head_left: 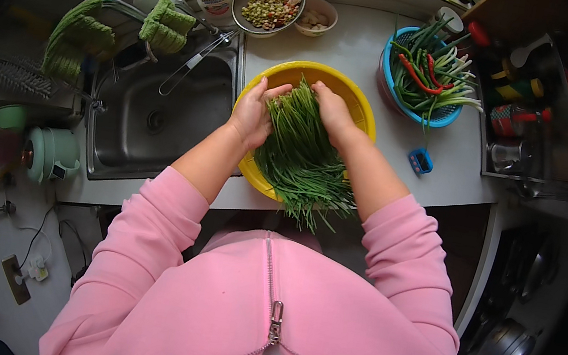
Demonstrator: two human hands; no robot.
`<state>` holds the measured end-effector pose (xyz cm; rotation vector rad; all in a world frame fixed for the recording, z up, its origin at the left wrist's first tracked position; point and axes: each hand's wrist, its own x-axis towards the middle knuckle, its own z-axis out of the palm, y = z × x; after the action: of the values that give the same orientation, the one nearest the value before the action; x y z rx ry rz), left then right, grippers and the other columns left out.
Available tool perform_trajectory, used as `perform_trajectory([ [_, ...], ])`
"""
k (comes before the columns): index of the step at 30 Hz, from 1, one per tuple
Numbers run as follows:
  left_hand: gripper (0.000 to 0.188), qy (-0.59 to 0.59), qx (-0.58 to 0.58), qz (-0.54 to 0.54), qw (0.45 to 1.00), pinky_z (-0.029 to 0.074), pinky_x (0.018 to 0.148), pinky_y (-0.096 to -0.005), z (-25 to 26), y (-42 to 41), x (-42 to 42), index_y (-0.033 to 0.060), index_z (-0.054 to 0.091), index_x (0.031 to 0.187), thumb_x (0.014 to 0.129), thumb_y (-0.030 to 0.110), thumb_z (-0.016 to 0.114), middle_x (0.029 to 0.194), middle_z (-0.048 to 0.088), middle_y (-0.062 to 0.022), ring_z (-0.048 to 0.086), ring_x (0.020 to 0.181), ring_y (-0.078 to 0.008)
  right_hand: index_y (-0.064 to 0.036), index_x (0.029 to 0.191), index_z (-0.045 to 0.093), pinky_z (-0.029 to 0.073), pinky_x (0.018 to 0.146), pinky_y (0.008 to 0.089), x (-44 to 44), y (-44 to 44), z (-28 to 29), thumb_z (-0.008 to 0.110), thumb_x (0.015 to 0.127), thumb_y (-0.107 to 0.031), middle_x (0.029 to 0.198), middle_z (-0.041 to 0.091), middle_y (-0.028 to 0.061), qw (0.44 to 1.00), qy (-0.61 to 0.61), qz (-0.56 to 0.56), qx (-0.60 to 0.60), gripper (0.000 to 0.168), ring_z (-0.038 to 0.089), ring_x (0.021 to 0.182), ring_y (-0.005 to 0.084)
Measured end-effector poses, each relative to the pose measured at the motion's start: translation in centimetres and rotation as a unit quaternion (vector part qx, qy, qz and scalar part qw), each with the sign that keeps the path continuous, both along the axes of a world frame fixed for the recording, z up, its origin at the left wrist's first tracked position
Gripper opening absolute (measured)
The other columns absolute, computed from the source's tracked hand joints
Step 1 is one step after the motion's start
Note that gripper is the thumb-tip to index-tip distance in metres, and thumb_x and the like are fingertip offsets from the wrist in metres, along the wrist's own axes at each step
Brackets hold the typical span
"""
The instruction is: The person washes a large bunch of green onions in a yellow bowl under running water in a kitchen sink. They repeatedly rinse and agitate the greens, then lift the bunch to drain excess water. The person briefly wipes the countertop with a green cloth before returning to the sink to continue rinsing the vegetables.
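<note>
A thick bunch of long, thin green stalks, likely garlic chives (301,141), lies in a yellow plastic basin (355,94), its loose tips hanging over the near rim. My left hand (256,114) touches the left side of the bunch near its far end, palm turned inward and fingers apart. On the opposite side, my right hand (332,112) rests against the same end, fingers bent towards the stalks. How firmly either hand grips is hard to tell, since the fingertips are partly hidden by the greens.
A steel sink (158,124) lies left. Behind stand a metal bowl of chopped ingredients (269,5) and a small bowl of pale pieces (316,17). To the right are a blue colander (389,77) with scallions and chillies, a blue timer (420,161) and a metal rack (528,183).
</note>
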<state>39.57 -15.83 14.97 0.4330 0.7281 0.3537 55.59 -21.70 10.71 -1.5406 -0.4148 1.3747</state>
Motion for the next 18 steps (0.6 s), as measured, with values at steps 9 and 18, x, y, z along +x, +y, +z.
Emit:
perform_trajectory([
  [9,0.054,0.075,0.189,-0.024,0.979,0.046,0.085,-0.0321,-1.2,-1.0,0.1,0.0093,0.04,0.13,0.081,0.007,0.062,0.116,0.053,-0.0101,0.054,0.103,-0.0199,-0.003,0.124,0.05,0.041,0.09,0.0305,0.6,-3.0,2.5,0.068,0.072,-0.014,0.107,0.061,0.0139,0.948,-0.221,0.21,0.087,0.056,0.056,0.1,0.0218],
  [18,0.068,0.052,0.165,-0.042,0.984,0.046,0.088,-0.0323,-1.7,0.0,0.1,0.0047,0.035,0.134,0.07,-0.015,0.046,0.118,0.054,-0.0141,0.056,0.102,-0.0231,-0.006,0.12,0.049,0.041,0.085,0.0302,4.4,-3.1,1.9,0.046,0.069,-0.002,0.106,0.056,0.0066,0.985,0.031,0.167,-0.039,0.052,0.053,0.094,0.0177],
])
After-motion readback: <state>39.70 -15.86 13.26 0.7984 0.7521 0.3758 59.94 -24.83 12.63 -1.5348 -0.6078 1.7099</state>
